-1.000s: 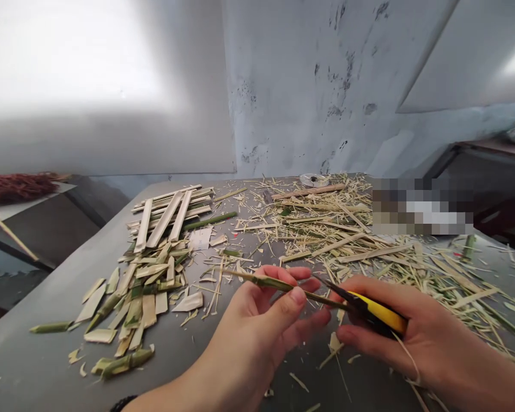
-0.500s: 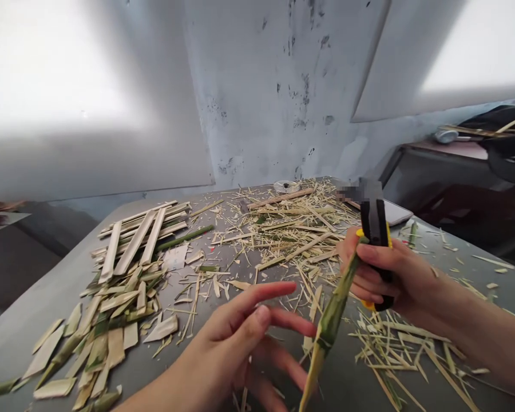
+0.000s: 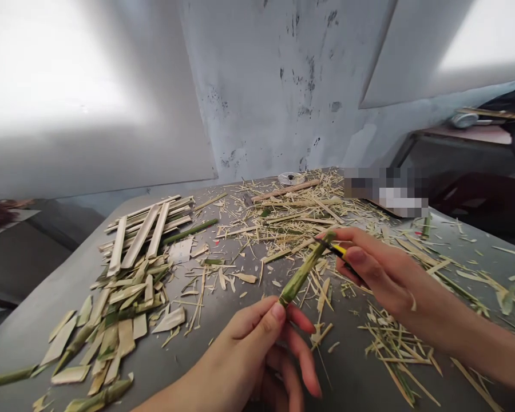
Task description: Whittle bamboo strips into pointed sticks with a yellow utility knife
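Between the thumb and fingers of my left hand point(image 3: 257, 343) is the near end of a green bamboo piece point(image 3: 302, 277), which slants up and away to the right. My right hand point(image 3: 381, 272) is closed round a yellow and black utility knife point(image 3: 340, 252). The knife's dark tip points left and crosses the far end of the bamboo, where my right fingers are also close. Most of the knife handle is hidden in my palm. Both hands are above the grey table point(image 3: 223, 349).
Left lie split bamboo strips point(image 3: 139, 236) above a heap of short bamboo chips point(image 3: 107, 337). Thin bamboo shavings point(image 3: 300, 220) spread across the back, with more slivers point(image 3: 403, 355) under my right arm. A clear spool point(image 3: 290, 179) sits near the wall point(image 3: 266, 114).
My left hand, fingers spread before, now pinches the bamboo's near end. In my right hand the knife has turned from upright to pointing left, its tip at the bamboo's far end.
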### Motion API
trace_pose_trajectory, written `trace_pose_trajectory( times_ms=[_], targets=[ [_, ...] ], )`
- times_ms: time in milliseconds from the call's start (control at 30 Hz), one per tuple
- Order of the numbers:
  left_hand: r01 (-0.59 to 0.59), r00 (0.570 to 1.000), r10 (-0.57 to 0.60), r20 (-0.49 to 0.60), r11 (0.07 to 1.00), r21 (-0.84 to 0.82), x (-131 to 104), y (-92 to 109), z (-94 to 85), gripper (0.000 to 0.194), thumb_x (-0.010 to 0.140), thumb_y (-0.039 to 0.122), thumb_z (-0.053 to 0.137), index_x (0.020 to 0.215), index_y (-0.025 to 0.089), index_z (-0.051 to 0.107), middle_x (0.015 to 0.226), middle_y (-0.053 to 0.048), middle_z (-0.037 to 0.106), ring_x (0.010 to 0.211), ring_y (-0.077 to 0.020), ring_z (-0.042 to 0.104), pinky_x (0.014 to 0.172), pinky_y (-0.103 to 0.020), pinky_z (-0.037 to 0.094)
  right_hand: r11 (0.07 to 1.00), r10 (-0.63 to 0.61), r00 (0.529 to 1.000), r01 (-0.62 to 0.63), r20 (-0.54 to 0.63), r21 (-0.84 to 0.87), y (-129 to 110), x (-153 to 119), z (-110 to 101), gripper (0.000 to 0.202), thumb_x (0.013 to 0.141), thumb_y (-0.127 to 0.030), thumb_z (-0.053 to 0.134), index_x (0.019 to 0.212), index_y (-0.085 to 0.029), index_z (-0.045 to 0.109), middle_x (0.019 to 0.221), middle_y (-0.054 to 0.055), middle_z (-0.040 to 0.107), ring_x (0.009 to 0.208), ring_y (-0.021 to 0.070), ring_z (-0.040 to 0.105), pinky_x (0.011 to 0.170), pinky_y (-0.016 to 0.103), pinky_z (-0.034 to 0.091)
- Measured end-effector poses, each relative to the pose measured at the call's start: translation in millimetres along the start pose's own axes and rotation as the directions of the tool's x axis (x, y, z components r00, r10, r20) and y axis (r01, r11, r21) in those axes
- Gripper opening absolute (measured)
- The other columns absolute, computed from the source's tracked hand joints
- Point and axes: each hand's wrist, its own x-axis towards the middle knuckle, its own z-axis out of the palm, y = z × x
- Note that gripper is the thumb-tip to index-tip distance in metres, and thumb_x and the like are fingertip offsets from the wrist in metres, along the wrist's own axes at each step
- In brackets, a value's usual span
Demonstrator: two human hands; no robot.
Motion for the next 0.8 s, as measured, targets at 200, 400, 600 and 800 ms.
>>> trace_pose_trajectory(
  times_ms=[200,400,600,800],
  targets=[
    [-0.071,0.997,0.069,-0.041,0.995,-0.064,1.8,-5.2,4.5,0.038,0.102,0.06,0.05,0.101,0.022,0.056,0.07,0.0,0.07,0.041,-0.0074,0.059,0.04,-0.013,0.044,0.958,-0.158,0.982,0.178,0.105,-0.224,2.1,-2.8,7.8,0.024,0.105,-0.047,0.05,0.099,-0.024,0.054,0.07,-0.004,0.055,0.057,0.0128,0.051,0.054,0.026,0.038],
    [-0.041,0.995,0.046,-0.091,0.998,0.051,-0.2,-10.7,10.7,0.051,0.092,0.074,0.058,0.096,0.023,0.051,0.065,0.002,0.067,0.043,-0.0062,0.055,0.04,-0.011,0.038,0.72,-0.448,0.876,0.472,0.179,-0.509,12.1,-8.7,20.1,0.016,0.09,-0.014,0.05,0.101,-0.025,0.046,0.077,-0.003,0.06,0.061,0.0168,0.057,0.058,0.029,0.034],
    [-0.016,0.989,0.029,-0.146,0.996,0.086,-1.8,-13.5,13.1,0.057,0.088,0.079,0.058,0.094,0.023,0.052,0.058,0.004,0.061,0.043,-0.0063,0.048,0.045,-0.014,0.04,0.687,-0.433,0.876,0.474,0.214,-0.551,11.1,-9.8,23.0,0.016,0.087,-0.015,0.051,0.099,-0.025,0.047,0.075,-0.001,0.063,0.06,0.0182,0.059,0.058,0.031,0.029],
    [0.01,0.986,0.013,-0.166,0.991,0.135,-3.4,-5.2,16.4,0.053,0.093,0.075,0.052,0.093,0.023,0.052,0.053,0.005,0.058,0.04,-0.0067,0.043,0.042,-0.014,0.038,0.692,-0.389,0.89,0.453,0.239,-0.563,6.6,-14.1,26.8,0.01,0.089,-0.016,0.049,0.093,-0.025,0.047,0.071,-0.001,0.064,0.057,0.017,0.057,0.057,0.032,0.028]
  ],
)
